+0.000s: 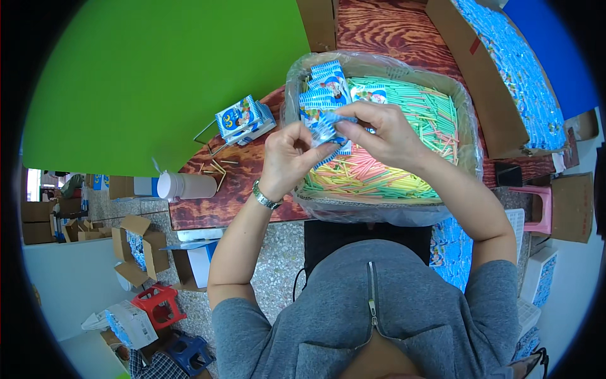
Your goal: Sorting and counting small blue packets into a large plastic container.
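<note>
A small blue-and-white packet (326, 129) is pinched between the fingertips of both hands. My left hand (287, 159), with a metal watch at the wrist, closes on its left side. From the right, my right hand (385, 134) grips the packet between thumb and forefinger. Both hands hover over a plastic-lined box (468, 120) of thin green, pink and yellow sticks (410, 104). Flat printed packets (329, 85) lie overlapping on the sticks, just beyond the held packet. My fingers partly cover that packet, so whether it is open cannot be seen.
A stack of packets (240, 120) sits in a wire holder left of the box. Near it, a white bottle (187, 186) lies at the edge of the red wood-grain table (252, 211). A large carton (483, 69) of blue packets stands right. Stools (158, 306) are on the floor.
</note>
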`<action>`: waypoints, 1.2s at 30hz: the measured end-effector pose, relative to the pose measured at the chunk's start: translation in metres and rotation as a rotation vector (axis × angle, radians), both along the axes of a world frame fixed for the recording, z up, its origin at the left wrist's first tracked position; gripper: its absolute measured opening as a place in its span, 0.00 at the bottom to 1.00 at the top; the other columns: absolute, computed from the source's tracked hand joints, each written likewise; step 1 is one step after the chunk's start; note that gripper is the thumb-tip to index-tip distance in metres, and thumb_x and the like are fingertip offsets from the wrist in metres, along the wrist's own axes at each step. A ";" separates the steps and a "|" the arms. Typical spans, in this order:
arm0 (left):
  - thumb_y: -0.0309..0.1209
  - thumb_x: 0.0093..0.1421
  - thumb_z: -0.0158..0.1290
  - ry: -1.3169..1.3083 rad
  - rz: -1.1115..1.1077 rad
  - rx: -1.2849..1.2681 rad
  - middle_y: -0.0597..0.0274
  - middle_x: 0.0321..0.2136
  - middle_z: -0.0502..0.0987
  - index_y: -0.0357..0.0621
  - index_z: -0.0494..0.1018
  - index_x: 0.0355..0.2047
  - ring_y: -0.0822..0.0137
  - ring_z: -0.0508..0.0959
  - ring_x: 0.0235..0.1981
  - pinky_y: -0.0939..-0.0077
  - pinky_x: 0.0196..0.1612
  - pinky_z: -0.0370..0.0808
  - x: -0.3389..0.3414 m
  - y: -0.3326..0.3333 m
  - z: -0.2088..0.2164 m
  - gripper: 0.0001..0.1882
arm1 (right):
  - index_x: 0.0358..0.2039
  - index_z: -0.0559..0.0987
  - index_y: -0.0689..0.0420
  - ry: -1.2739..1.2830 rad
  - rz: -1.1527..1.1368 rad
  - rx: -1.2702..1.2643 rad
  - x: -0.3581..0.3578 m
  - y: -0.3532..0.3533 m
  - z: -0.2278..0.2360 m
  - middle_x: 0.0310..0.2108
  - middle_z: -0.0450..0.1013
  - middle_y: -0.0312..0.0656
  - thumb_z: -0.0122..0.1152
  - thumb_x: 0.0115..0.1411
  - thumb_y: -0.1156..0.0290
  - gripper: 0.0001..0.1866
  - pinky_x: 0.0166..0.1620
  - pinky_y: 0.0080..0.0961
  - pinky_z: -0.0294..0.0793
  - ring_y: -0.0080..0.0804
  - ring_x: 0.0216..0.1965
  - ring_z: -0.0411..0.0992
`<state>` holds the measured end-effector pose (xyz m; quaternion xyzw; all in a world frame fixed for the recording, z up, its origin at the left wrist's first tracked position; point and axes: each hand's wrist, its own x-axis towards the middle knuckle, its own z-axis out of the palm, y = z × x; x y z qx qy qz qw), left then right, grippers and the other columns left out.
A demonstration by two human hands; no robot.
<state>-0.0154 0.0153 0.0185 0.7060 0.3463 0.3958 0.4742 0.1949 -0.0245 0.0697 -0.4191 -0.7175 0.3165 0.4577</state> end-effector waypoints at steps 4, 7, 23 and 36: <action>0.28 0.49 0.68 -0.065 0.117 0.018 0.70 0.22 0.76 0.40 0.72 0.22 0.82 0.71 0.24 0.84 0.26 0.69 -0.013 -0.005 -0.001 0.13 | 0.45 0.75 0.61 -0.090 0.213 -0.242 0.009 0.003 -0.031 0.39 0.73 0.48 0.62 0.57 0.70 0.16 0.38 0.28 0.75 0.35 0.36 0.75; 0.26 0.51 0.67 -0.102 0.106 -0.012 0.70 0.23 0.76 0.39 0.71 0.24 0.83 0.71 0.25 0.85 0.27 0.69 -0.017 -0.008 0.003 0.13 | 0.40 0.76 0.62 -0.652 0.395 -0.181 0.004 -0.004 -0.068 0.37 0.73 0.48 0.64 0.54 0.65 0.17 0.38 0.34 0.76 0.41 0.38 0.75; 0.22 0.54 0.63 -0.148 0.056 -0.143 0.69 0.28 0.77 0.38 0.73 0.30 0.82 0.72 0.30 0.86 0.33 0.71 -0.015 0.004 0.008 0.08 | 0.31 0.76 0.62 -0.641 0.370 -0.271 -0.031 0.001 -0.094 0.34 0.74 0.49 0.67 0.50 0.63 0.16 0.36 0.45 0.74 0.49 0.36 0.75; 0.23 0.54 0.64 -0.211 0.040 -0.243 0.68 0.30 0.77 0.37 0.74 0.31 0.82 0.73 0.31 0.85 0.34 0.72 -0.019 0.006 0.008 0.08 | 0.35 0.75 0.63 -0.457 0.410 -0.347 -0.046 0.010 -0.102 0.36 0.75 0.53 0.65 0.46 0.66 0.18 0.43 0.45 0.73 0.52 0.41 0.74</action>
